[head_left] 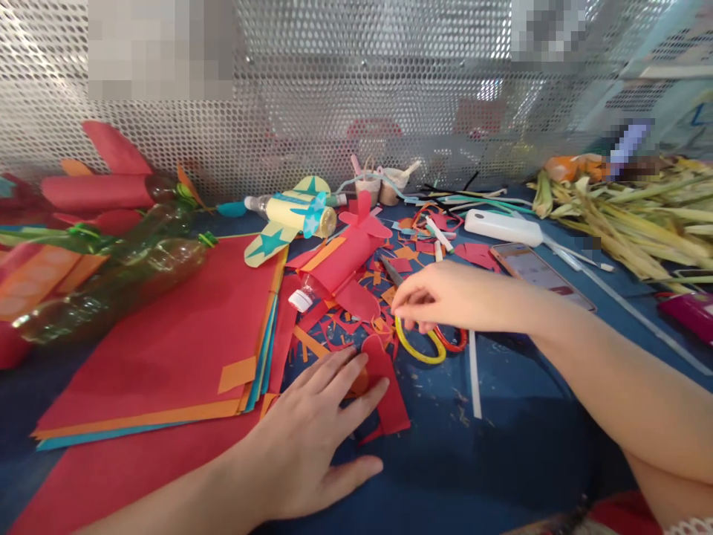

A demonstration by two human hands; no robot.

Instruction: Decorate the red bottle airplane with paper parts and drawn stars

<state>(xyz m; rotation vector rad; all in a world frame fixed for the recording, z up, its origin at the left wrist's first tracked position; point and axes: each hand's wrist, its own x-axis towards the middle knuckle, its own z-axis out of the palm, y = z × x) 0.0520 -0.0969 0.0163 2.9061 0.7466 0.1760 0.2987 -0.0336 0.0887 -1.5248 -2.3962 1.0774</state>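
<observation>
My left hand [312,438] lies flat on the blue table, fingers spread, pressing on a red paper cut-out [387,390] and a small orange piece under the fingertips. My right hand [445,297] reaches in from the right, its fingers curled at the handles of a pair of scissors [423,338] with one yellow loop and one red loop. The scissors lie on the table among red and orange paper scraps. A red paper-covered bottle plane [339,264] with a white cap rests just beyond them.
A stack of red, orange and blue paper sheets [183,334] lies left. Green bottles [111,275], a yellow bottle plane [292,219], a phone [538,271], a white case [501,227] and palm leaves [640,215] surround the work spot. Perforated metal panel behind.
</observation>
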